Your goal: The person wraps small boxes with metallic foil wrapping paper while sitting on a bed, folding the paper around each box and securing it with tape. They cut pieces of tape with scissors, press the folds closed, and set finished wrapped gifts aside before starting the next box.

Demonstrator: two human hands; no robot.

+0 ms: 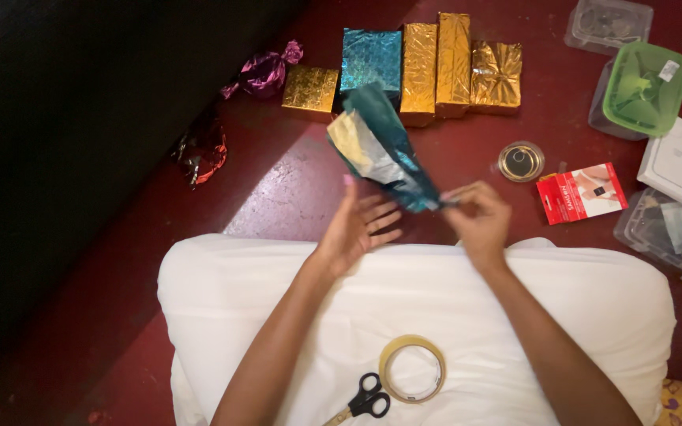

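Over the white pillow (278, 300), a teal foil sheet (384, 150) slants up and left from the hands. The right hand (479, 217) pinches its lower end; the left hand (361, 225) is spread open beneath it.

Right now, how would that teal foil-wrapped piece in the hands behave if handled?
The teal foil piece is probably light: the right hand pinches only its end, with the left hand open beside it. Its creased, shiny wrap suggests it crumples easily and may be slippery.
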